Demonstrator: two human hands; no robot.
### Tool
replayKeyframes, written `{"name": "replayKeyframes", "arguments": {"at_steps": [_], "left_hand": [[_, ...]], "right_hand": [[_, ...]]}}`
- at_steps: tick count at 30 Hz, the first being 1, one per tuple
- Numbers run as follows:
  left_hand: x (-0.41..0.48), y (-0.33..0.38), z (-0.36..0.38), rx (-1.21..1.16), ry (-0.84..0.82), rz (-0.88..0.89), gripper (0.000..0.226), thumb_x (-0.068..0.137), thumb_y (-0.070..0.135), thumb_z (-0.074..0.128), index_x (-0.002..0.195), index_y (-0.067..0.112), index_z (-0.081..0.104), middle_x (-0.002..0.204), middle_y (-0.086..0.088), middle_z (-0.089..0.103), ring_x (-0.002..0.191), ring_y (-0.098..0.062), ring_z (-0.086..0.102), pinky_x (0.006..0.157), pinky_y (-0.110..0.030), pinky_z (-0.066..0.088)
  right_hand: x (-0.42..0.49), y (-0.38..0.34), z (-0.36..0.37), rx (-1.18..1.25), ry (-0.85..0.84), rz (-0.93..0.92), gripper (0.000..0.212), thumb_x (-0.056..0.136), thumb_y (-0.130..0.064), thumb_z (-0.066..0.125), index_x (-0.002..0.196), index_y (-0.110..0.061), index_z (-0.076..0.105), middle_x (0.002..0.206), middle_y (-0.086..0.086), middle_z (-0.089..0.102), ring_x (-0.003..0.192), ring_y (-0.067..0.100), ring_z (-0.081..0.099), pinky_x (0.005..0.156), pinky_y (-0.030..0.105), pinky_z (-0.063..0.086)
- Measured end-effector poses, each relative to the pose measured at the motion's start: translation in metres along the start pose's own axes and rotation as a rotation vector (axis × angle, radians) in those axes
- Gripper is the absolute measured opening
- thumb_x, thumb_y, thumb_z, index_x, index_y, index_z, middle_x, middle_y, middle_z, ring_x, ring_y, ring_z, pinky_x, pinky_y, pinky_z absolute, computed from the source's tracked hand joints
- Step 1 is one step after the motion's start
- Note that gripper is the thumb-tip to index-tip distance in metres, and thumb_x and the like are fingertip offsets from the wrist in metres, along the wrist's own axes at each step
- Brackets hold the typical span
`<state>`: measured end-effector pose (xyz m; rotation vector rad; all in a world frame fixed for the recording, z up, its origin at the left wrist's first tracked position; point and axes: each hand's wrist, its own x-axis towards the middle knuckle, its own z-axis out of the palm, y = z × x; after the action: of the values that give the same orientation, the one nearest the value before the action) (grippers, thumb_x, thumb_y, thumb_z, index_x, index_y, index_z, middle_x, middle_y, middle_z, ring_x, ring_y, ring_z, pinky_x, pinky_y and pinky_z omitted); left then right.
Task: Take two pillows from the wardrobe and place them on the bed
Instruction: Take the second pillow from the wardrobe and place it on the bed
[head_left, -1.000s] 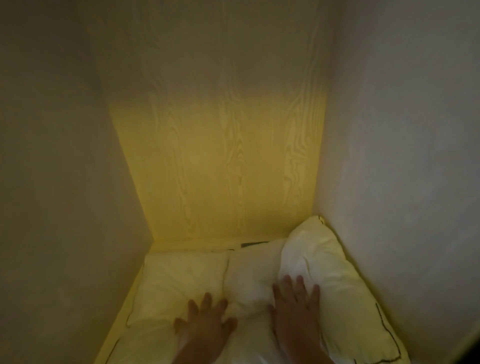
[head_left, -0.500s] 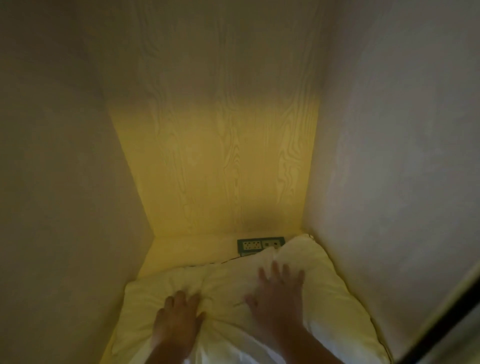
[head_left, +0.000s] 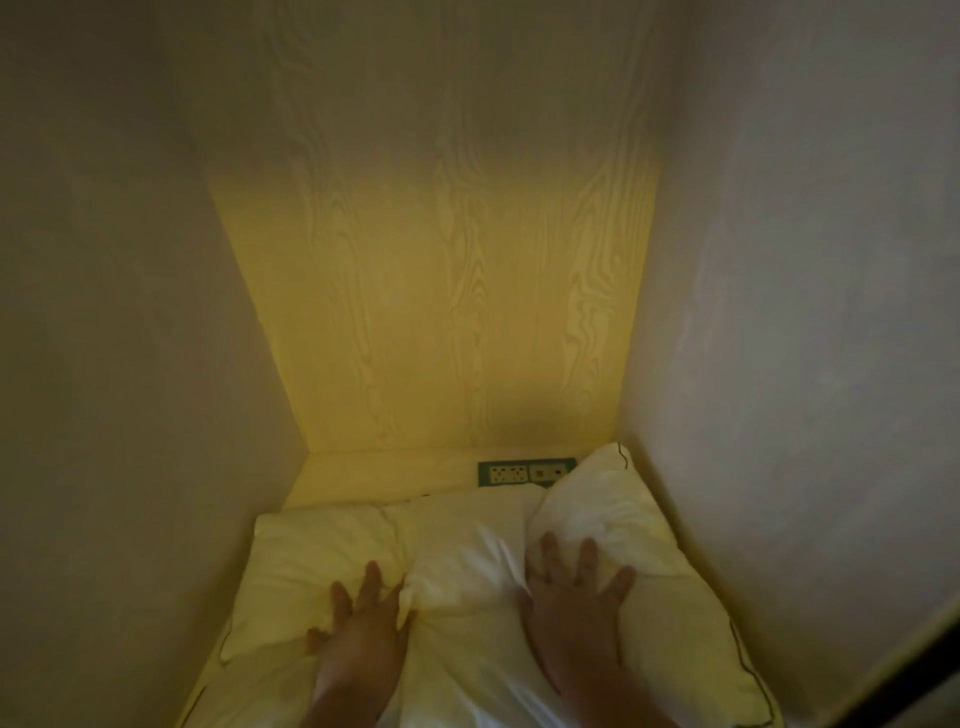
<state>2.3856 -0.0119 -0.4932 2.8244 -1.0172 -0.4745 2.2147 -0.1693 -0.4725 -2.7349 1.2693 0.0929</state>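
Two white pillows with thin dark piping lie side by side in a narrow, yellow-lit nook. The left pillow (head_left: 311, 561) is flatter. The right pillow (head_left: 602, 509) overlaps it, its far corner raised against the right wall. My left hand (head_left: 363, 629) presses palm-down into the dip between them, fingers spread. My right hand (head_left: 576, 603) lies flat on the right pillow, fingers wide apart. Neither hand grips the fabric. The near edges of both pillows run out of the frame.
A wood-grain back panel (head_left: 447, 312) closes the nook, with plain walls tight on the left (head_left: 130, 364) and right (head_left: 805, 338). A green socket plate (head_left: 524, 473) sits low on the ledge behind the pillows. A dark edge (head_left: 919, 670) crosses the bottom right corner.
The pillows have slid toward me, uncovering the socket plate behind them. My left hand went from bunching the fabric to lying flat, and the right pillow's far corner stands up again.
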Motion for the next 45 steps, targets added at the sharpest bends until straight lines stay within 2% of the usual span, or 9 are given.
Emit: {"name": "replayKeyframes", "arguments": {"at_steps": [3,5,7,10,15,24,33,37,45], "left_hand": [[0.003,0.006,-0.015,-0.212,0.113,0.038,0.048,0.102,0.042,0.034,0.147,0.028,0.04,0.158,-0.001,0.036,0.143,-0.029,0.034,0.11,-0.042,0.037],[0.004,0.013,-0.036,-0.344,0.211,0.061,0.043,0.102,0.039,0.038,0.139,0.022,0.052,0.135,-0.007,0.061,0.122,-0.027,0.057,0.1,-0.033,0.045],[0.003,0.02,-0.06,-0.374,0.284,0.106,0.04,0.102,0.038,0.04,0.134,0.021,0.057,0.122,-0.008,0.068,0.11,-0.028,0.063,0.091,-0.032,0.048],[-0.002,0.03,-0.094,-0.364,0.361,0.168,0.038,0.101,0.031,0.044,0.134,0.019,0.057,0.118,-0.009,0.069,0.104,-0.03,0.065,0.084,-0.034,0.05],[-0.016,0.044,-0.154,-0.387,0.462,0.234,0.038,0.1,0.026,0.048,0.136,0.021,0.056,0.127,-0.009,0.066,0.11,-0.031,0.063,0.089,-0.036,0.05],[-0.063,0.053,-0.239,-0.341,0.463,0.255,0.041,0.1,0.024,0.046,0.141,0.017,0.049,0.141,-0.01,0.055,0.125,-0.031,0.055,0.099,-0.039,0.047],[-0.126,0.079,-0.232,-0.399,0.535,0.007,0.034,0.099,0.033,0.043,0.131,0.026,0.054,0.131,-0.005,0.061,0.114,-0.029,0.059,0.089,-0.041,0.051],[-0.165,0.085,-0.235,-0.395,0.593,-0.105,0.036,0.099,0.03,0.043,0.134,0.026,0.052,0.134,-0.004,0.059,0.117,-0.028,0.058,0.09,-0.04,0.051],[-0.245,0.098,-0.237,-0.373,0.725,-0.195,0.031,0.099,0.034,0.045,0.125,0.024,0.058,0.122,-0.002,0.066,0.108,-0.026,0.061,0.085,-0.038,0.05]], "right_hand": [[0.012,-0.007,-0.006,0.046,-0.008,0.054,0.057,0.097,-0.056,0.013,0.15,-0.036,0.01,0.162,-0.012,0.007,0.146,0.043,0.0,0.095,0.08,-0.006],[0.019,-0.012,-0.02,0.151,0.014,0.076,0.057,0.098,-0.054,0.009,0.151,-0.035,0.008,0.161,-0.016,0.008,0.147,0.037,0.002,0.099,0.078,0.001],[0.021,-0.016,-0.041,0.278,0.04,0.094,0.056,0.098,-0.052,0.011,0.151,-0.034,0.011,0.16,-0.017,0.014,0.147,0.032,0.006,0.102,0.076,0.008],[0.021,-0.02,-0.067,0.408,0.107,0.101,0.055,0.098,-0.051,0.015,0.151,-0.034,0.016,0.158,-0.017,0.02,0.147,0.029,0.011,0.103,0.075,0.011],[0.011,-0.03,-0.123,0.452,0.194,0.06,0.056,0.098,-0.049,0.019,0.151,-0.032,0.018,0.158,-0.02,0.018,0.147,0.029,0.013,0.105,0.073,0.014],[-0.018,-0.033,-0.213,0.392,0.278,0.019,0.063,0.093,-0.056,0.004,0.149,-0.031,0.016,0.158,-0.018,0.019,0.146,0.032,0.015,0.101,0.076,0.014],[-0.025,-0.012,-0.221,0.444,0.156,-0.128,0.057,0.098,-0.055,0.014,0.15,-0.032,0.021,0.158,-0.021,0.017,0.148,0.028,0.011,0.103,0.076,0.012],[-0.041,-0.013,-0.234,0.453,0.132,-0.21,0.055,0.099,-0.053,0.017,0.151,-0.033,0.02,0.159,-0.019,0.018,0.148,0.028,0.009,0.104,0.076,0.011],[-0.091,-0.002,-0.26,0.51,0.118,-0.365,0.056,0.099,-0.054,0.017,0.151,-0.032,0.019,0.16,-0.019,0.015,0.149,0.029,0.006,0.104,0.077,0.006]]}}
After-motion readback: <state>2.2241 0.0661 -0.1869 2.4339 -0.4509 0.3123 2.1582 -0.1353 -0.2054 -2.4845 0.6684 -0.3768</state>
